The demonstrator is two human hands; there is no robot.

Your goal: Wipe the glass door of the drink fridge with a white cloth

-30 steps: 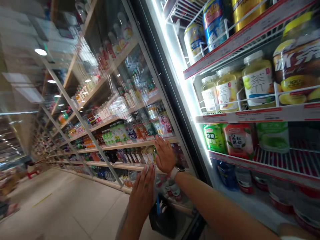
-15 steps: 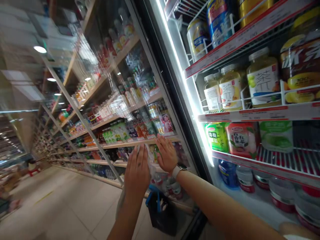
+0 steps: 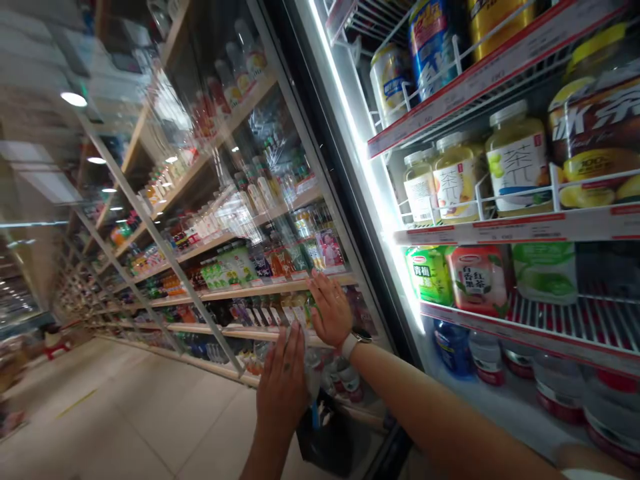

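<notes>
My left hand (image 3: 283, 390) and my right hand (image 3: 330, 310) are raised close together in front of a lit glass-door drinks fridge. A thin clear plastic bag (image 3: 311, 363) is pressed between them, its lower part hanging below my palms. My right wrist wears a dark-strapped watch (image 3: 356, 343). Below the hands hangs a black shopping basket (image 3: 323, 443) with a blue handle (image 3: 315, 413), partly hidden behind my left hand. I cannot see what the basket holds.
To the right, an open fridge section holds wire shelves of jarred tea drinks (image 3: 517, 160), cans (image 3: 430, 50) and large bottles. To the left, glass doors (image 3: 260, 133) front shelves of bottled drinks. A tiled aisle floor (image 3: 125, 413) runs along them into the distance.
My left hand has dropped lower and closer to the basket, and the plastic bag has slid down with it. The view has turned slightly.
</notes>
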